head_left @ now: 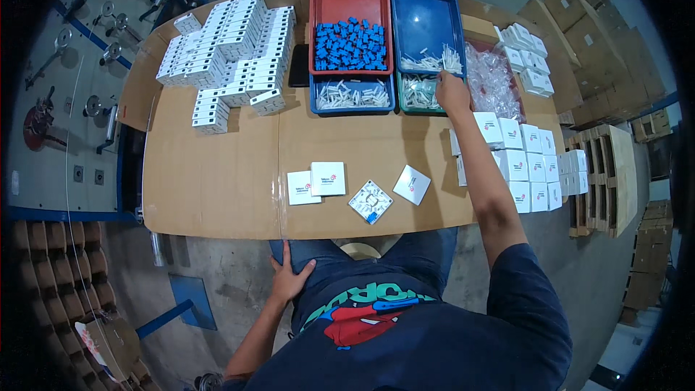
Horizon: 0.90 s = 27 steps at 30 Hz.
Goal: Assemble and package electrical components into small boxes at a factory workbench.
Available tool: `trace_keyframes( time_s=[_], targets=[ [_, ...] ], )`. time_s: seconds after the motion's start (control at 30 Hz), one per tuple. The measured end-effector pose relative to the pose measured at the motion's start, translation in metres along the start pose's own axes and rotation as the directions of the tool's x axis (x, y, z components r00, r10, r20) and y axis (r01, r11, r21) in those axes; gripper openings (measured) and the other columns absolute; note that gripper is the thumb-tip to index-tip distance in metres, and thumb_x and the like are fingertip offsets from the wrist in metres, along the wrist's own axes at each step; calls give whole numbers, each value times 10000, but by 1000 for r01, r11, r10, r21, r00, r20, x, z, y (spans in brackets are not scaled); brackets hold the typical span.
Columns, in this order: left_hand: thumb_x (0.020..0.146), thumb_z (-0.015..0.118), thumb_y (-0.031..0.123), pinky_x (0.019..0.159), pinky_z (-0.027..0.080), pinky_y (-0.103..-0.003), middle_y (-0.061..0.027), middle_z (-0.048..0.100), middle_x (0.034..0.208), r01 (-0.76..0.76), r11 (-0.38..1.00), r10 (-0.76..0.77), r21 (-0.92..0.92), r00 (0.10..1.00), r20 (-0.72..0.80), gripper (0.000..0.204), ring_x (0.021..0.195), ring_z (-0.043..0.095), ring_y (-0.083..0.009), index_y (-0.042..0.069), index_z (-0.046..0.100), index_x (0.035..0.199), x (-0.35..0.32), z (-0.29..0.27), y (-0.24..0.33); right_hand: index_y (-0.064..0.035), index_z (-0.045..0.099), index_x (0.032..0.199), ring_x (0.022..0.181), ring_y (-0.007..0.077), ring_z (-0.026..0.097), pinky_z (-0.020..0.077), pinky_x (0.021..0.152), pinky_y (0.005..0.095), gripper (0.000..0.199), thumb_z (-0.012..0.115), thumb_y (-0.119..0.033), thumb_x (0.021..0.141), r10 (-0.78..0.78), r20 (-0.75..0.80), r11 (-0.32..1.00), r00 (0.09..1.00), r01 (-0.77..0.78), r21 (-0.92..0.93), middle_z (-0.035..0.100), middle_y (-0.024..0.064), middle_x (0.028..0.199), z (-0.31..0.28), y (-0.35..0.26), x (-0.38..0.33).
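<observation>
My right hand [452, 94] reaches to the far trays, its fingers curled at the front right of a blue tray [427, 18] that holds thin white pieces [451, 59]. What lies in the fingertips, if anything, cannot be made out. Under that hand is a green tray [405, 107] with small whitish parts. On my thigh rests my left hand [288, 281], fingers spread, holding nothing. An opened white square housing [371, 201] lies on the cardboard before me, its inside up, with a blue connector [373, 217] at its near corner. White square covers [412, 185] lie to both sides.
A red tray [350, 1] holds many blue connectors; a blue tray [352, 110] before it holds clear and white pieces. Stacked white boxes [217, 51] fill the far left. White boxes [514, 165] and clear plastic bags [494, 81] are at the right. Cardboard [217, 195] covers the table.
</observation>
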<state>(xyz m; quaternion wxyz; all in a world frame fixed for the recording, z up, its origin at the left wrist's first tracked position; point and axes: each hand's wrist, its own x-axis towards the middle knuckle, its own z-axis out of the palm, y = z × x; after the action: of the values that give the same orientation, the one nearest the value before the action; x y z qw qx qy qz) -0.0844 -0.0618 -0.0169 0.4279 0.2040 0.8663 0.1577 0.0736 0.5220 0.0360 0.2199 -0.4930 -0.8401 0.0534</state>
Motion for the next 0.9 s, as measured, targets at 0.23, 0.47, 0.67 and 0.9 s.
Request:
trace_keyframes(
  time_s=[0.23,0.47,0.67,0.9],
  targets=[
    [824,752,554,1152,337,-468,-415,219,1517,-242,961,247,-132,969,25,991,1418,328,-503,237,224,1600,8,-10,-21,-62,733,867,857,410,689,547,768,484,207,692,-263,843,67,142,997,988,-69,14,711,214,851,-24,23,16],
    [854,735,527,1162,317,-461,-418,211,1517,-231,962,242,-143,968,71,961,1424,308,-509,228,210,1602,4,-16,-21,-60,750,834,822,368,702,542,738,438,167,719,-218,792,11,251,988,968,-50,148,717,188,826,-56,32,12],
    [862,650,647,1189,246,-475,-522,42,1496,-167,984,175,-55,955,239,1014,1467,85,-567,266,88,1614,-8,-28,-8,-69,753,852,815,335,710,542,718,411,148,691,-195,806,-49,101,980,994,28,199,717,171,827,-47,21,-3],
    [887,578,685,1186,232,-514,-539,21,1477,-146,989,138,13,961,239,999,1461,-48,-570,265,36,1614,-12,-23,-7,-41,765,862,812,374,711,553,745,425,222,704,-244,795,-9,26,999,1000,8,42,717,215,826,-54,51,21]
  ],
)
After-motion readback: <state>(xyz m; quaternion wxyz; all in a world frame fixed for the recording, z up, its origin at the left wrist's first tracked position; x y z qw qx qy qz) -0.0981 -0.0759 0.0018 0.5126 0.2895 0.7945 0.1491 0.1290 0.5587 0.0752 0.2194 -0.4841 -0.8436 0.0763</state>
